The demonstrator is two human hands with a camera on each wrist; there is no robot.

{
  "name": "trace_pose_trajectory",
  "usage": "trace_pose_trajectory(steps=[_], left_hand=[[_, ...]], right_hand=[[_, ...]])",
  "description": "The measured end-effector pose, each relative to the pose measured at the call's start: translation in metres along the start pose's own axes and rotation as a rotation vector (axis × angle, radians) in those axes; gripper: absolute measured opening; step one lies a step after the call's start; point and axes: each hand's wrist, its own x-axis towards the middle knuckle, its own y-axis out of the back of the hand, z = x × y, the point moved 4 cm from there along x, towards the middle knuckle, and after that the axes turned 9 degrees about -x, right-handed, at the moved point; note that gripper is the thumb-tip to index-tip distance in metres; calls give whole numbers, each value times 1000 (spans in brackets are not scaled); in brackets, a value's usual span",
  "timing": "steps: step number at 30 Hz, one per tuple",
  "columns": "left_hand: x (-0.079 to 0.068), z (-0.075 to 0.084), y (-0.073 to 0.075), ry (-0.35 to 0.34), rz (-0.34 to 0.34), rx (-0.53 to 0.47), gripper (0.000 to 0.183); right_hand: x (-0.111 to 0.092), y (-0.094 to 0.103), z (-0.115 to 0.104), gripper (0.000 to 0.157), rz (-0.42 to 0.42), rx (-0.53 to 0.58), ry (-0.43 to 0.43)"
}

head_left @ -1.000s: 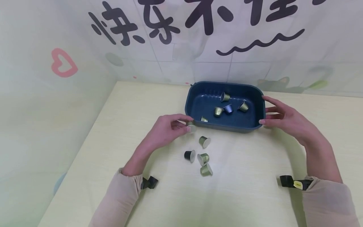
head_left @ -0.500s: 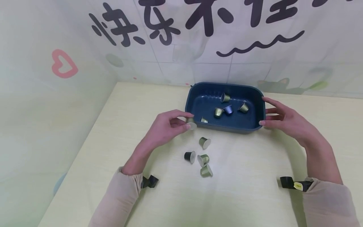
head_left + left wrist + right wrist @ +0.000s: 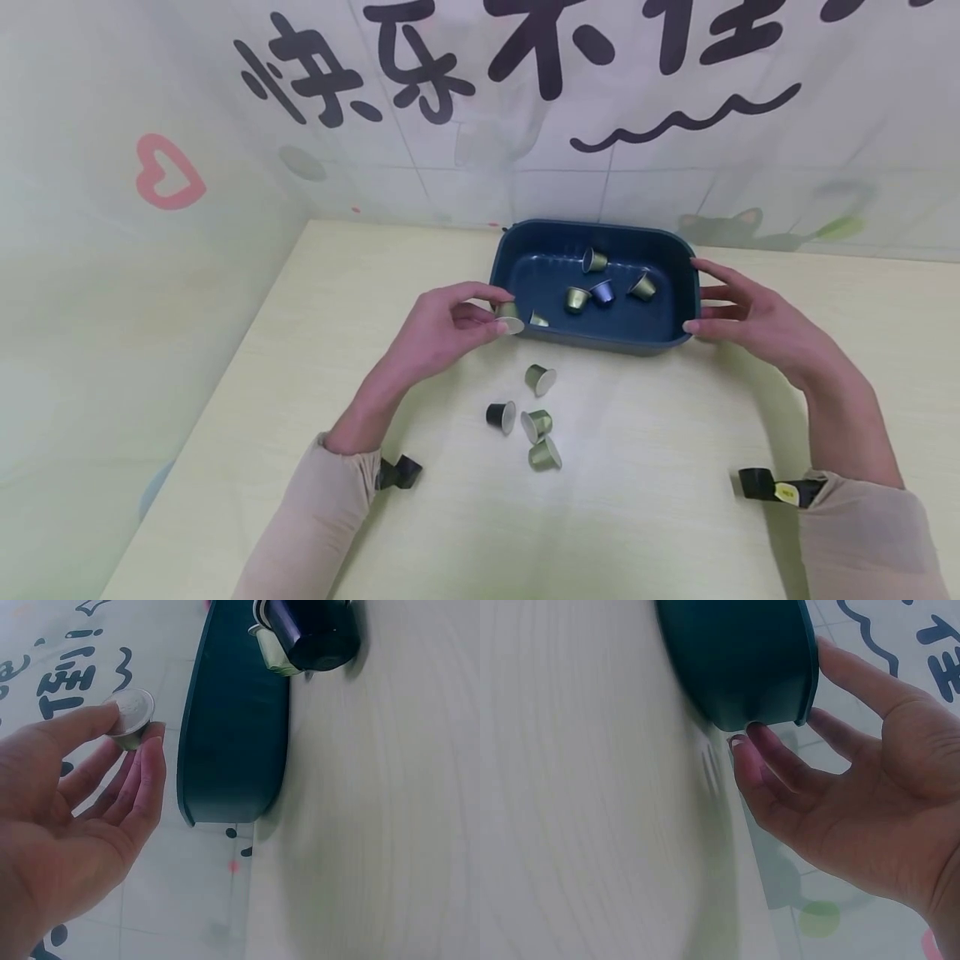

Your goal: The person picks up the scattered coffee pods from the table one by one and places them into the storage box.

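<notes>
My left hand point(image 3: 442, 332) pinches a green coffee capsule point(image 3: 509, 323) between thumb and fingers, over the near left corner of a dark blue bin point(image 3: 592, 337). In the left wrist view the capsule's pale lid point(image 3: 133, 709) faces up, its body tapering below. My right hand point(image 3: 768, 325) holds the bin's right end, thumb at the near corner and index finger toward the far one; the right wrist view shows fingertips against the bin's end wall point(image 3: 742, 675). Inside the bin lie several green capsules point(image 3: 577, 300) and a blue capsule point(image 3: 602, 292).
In front of the bin, several loose capsules lie on the pale table: a green one point(image 3: 540, 379), a black one point(image 3: 501, 417) and two more green ones point(image 3: 544, 453) side by side. A white printed sheet point(image 3: 435, 187) stands behind the bin.
My left hand has lifted the held capsule slightly, up and toward the bin's near left corner. The right hand stays at the bin's right end.
</notes>
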Motion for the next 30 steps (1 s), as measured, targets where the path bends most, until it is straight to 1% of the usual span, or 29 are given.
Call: trace_pose_trajectory(steps=[7,16,25,30], left_hand=[[6,3,-1,-34,9,30,32],[10,5,-4,-9,3,11,34],[16,6,-9,-14,-16,19,32],[21,8,-13,-51,-30,23,32]], right_hand=[[1,1,1,83,-6,1,2],[1,1,2,84,-19,16,1],[2,2,2,84,-20,9,2],[2,2,2,84,-21,16,1]])
